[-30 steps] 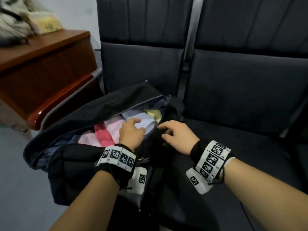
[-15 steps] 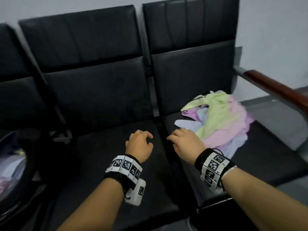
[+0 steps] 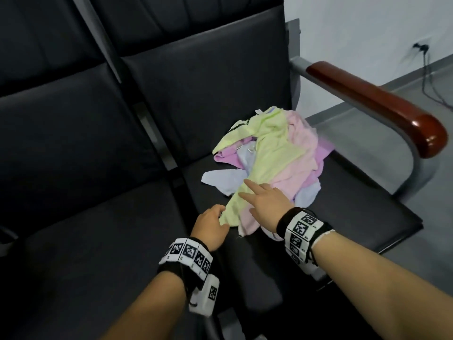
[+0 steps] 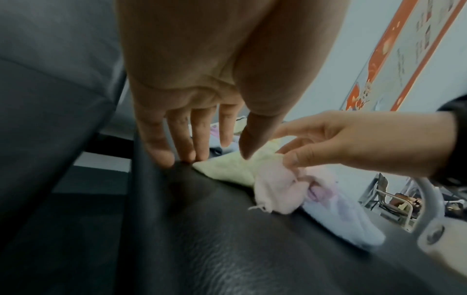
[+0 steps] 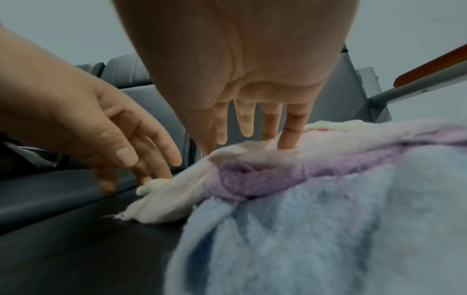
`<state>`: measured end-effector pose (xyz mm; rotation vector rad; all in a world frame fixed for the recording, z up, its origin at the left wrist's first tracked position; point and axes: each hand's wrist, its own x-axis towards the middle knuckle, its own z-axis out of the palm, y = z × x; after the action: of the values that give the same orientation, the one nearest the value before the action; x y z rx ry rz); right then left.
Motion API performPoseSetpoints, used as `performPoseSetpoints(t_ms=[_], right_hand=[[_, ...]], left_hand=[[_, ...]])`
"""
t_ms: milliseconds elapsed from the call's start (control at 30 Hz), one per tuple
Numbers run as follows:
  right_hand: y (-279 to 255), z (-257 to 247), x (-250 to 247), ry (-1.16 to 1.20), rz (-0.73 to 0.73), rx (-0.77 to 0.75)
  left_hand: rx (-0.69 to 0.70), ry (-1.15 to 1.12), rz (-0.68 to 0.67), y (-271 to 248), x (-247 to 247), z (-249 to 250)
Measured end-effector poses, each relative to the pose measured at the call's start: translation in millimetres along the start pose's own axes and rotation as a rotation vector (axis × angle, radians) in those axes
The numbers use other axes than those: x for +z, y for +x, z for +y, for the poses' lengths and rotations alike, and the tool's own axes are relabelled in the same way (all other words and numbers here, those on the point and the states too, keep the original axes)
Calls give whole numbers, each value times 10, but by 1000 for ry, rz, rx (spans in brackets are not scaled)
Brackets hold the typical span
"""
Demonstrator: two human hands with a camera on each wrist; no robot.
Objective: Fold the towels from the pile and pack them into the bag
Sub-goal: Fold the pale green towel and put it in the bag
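A loose pile of towels lies on the right-hand black seat. A yellow-green towel is on top, with pink, purple and light blue ones under it. My left hand reaches the near corner of the yellow-green towel, and its straight fingers touch the seat beside that corner. My right hand lies spread on the pile, and one of its fingers presses into the pink towel. Neither hand holds anything. The bag is out of view.
A wooden armrest on a grey metal frame borders the right seat. The middle seat lies to the left, past a dark gap between the cushions. A cable hangs from a wall socket at the far right.
The view has swung right, from the open bag past the middle seat to the towel pile. Both hands left the bag and now reach the pile's near edge.
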<state>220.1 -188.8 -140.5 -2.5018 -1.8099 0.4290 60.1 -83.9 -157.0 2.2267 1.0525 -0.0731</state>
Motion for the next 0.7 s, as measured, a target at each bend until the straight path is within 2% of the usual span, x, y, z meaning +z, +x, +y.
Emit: performPoseSetpoints(t_ms=[367,700], right_hand=[[83,-56,108,-59,-63,8],[-23,-132,83,-139,-162,88]], left_hand=[[-94,-85,112,135,253,-78],[-26,-28,-20,-26,252,-4]])
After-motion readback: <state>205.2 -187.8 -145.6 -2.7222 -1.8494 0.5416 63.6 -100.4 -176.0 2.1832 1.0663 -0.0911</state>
